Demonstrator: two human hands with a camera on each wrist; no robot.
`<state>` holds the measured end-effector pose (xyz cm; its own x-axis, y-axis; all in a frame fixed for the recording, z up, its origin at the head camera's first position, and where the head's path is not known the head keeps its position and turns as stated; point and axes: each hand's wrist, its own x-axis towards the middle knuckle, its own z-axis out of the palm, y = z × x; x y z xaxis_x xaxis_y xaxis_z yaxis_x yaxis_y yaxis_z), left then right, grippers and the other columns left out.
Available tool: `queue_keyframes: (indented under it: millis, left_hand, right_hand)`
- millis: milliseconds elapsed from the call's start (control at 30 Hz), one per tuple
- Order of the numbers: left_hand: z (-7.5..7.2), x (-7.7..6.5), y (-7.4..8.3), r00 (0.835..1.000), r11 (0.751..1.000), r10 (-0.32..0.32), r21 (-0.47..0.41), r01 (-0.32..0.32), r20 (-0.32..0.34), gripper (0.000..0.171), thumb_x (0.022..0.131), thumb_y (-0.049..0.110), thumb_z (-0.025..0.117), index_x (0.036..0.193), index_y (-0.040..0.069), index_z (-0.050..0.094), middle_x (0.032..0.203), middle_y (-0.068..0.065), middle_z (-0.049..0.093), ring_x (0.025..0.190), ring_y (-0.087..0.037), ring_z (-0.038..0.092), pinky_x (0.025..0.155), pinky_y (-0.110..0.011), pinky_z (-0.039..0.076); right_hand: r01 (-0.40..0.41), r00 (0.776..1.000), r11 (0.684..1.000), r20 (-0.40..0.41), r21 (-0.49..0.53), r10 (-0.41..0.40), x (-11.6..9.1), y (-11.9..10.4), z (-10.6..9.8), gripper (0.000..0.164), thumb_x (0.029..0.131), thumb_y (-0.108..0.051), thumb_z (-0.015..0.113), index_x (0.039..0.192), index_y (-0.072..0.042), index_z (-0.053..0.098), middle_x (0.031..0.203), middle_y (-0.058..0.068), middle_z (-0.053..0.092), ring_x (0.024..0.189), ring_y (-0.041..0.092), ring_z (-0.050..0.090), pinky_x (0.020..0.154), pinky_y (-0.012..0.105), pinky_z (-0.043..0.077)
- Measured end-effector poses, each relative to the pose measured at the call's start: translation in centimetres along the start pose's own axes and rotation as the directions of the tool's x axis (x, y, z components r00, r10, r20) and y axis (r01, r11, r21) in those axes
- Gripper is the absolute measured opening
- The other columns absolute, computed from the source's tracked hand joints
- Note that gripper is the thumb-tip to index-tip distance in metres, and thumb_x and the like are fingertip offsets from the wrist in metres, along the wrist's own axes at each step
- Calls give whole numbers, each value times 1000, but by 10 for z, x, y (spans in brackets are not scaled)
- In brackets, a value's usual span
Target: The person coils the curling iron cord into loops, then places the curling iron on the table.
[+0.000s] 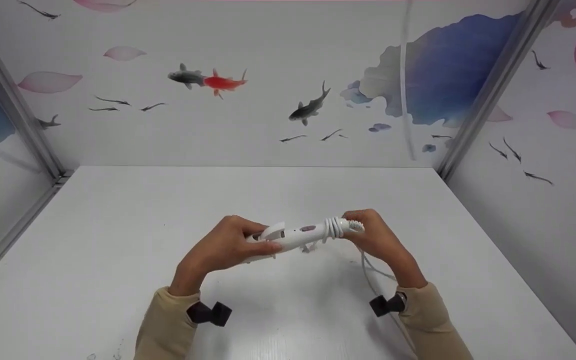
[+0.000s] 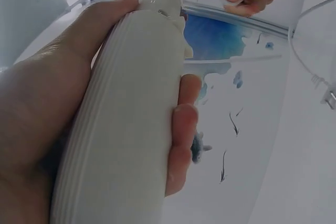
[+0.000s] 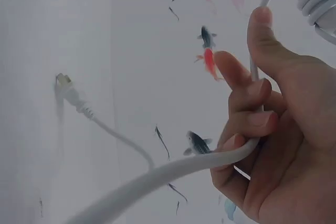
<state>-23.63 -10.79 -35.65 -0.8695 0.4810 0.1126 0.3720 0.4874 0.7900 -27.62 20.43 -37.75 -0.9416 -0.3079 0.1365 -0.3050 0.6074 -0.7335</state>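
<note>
A white hair curling iron (image 1: 295, 239) is held above the table in the head view, tilted slightly up to the right. My left hand (image 1: 220, 245) grips its thick left end, thumb along the near side. Ridges run down that white body (image 2: 126, 108) in the left wrist view, with fingertips curled round its far side. Several turns of white cord (image 1: 334, 227) are wrapped round the iron's right end. Beside those turns is my right hand (image 1: 375, 237). In the right wrist view its fingers (image 3: 257, 121) curl round the loose cord (image 3: 194, 165), which runs between them and the thumb.
The cord's free end hangs down with a two-pin plug (image 3: 68, 90). Below lies a white tabletop (image 1: 93, 240). White panels printed with fish and petals (image 1: 268, 140) enclose the back and sides, joined by metal posts (image 1: 498, 90). Each wrist carries a black camera mount (image 1: 213, 314).
</note>
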Motion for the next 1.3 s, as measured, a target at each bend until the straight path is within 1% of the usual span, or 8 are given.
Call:
queue_keyframes:
  millis: [100, 300, 533, 733, 867, 1000, 1167, 1300]
  left_hand:
    - [6, 2, 0, 999, 1000, 12, -2, -12, 31, 30, 88, 46, 75, 104, 22, 78, 97, 0, 74, 79, -14, 60, 71, -31, 52]
    - [12, 2, 3, 999, 1000, -3, 31, 1, 54, 26, 86, 47, 77, 94, 23, 79, 87, 3, 72, 72, -11, 58, 65, -29, 50]
    - [21, 2, 8, 998, 985, -62, 161, 57, 29, 33, 83, 47, 78, 102, 19, 80, 89, 5, 72, 70, -10, 53, 62, -27, 44]
    - [31, 6, 10, 977, 956, -123, 243, 163, -172, 43, 84, 46, 77, 112, 13, 78, 102, -3, 76, 69, -12, 55, 59, -27, 43]
    - [32, 9, 11, 933, 953, -151, 203, 226, -327, 47, 86, 46, 76, 115, 9, 76, 102, -8, 75, 70, -15, 56, 57, -25, 42]
    - [29, 10, 13, 909, 967, -172, 110, 229, -381, 44, 86, 46, 76, 112, 10, 77, 99, -8, 76, 76, -17, 60, 61, -27, 45]
    - [19, 9, 12, 913, 976, -220, -72, 207, -344, 41, 86, 44, 77, 110, 11, 78, 104, -9, 75, 83, -20, 64, 68, -30, 53]
    - [12, 8, 9, 943, 969, -213, -176, 171, -256, 38, 85, 43, 78, 109, 14, 79, 101, -9, 73, 77, -20, 64, 63, -30, 54]
  right_hand:
    - [41, 992, 999, -119, 2, -40, 1, 0, -1, 5, 90, -3, 71, 93, -4, 75, 89, 8, 73, 77, 13, 56, 73, 25, 49]
    - [77, 965, 985, -258, 153, -36, -1, -6, -5, 16, 81, -16, 84, 91, -7, 77, 80, -3, 61, 76, 9, 51, 68, 20, 43]
    - [167, 972, 978, -187, 123, -142, -9, -17, -8, 11, 78, -16, 86, 88, -13, 82, 72, -5, 53, 74, 10, 45, 68, 22, 41]
    - [215, 970, 976, -126, 26, -210, -18, -33, -6, 12, 92, -21, 73, 95, -13, 82, 73, -4, 49, 68, 8, 43, 60, 20, 39]
    - [209, 973, 978, -100, 16, -207, -19, -38, -4, 20, 100, -24, 62, 102, -13, 79, 74, -3, 46, 64, 6, 39, 58, 21, 34]
    - [190, 982, 980, -8, 65, -190, -18, -36, -2, 27, 104, -25, 55, 114, -10, 75, 76, 0, 52, 65, 7, 43, 60, 20, 40]
    - [217, 968, 971, 104, 106, -227, -13, -26, -4, 28, 105, -23, 52, 117, -8, 73, 80, 6, 59, 75, 10, 55, 71, 23, 50]
    - [196, 963, 973, 164, 118, -214, -7, -15, -8, 29, 105, -24, 53, 114, -8, 75, 80, 4, 61, 78, 11, 57, 76, 24, 49]
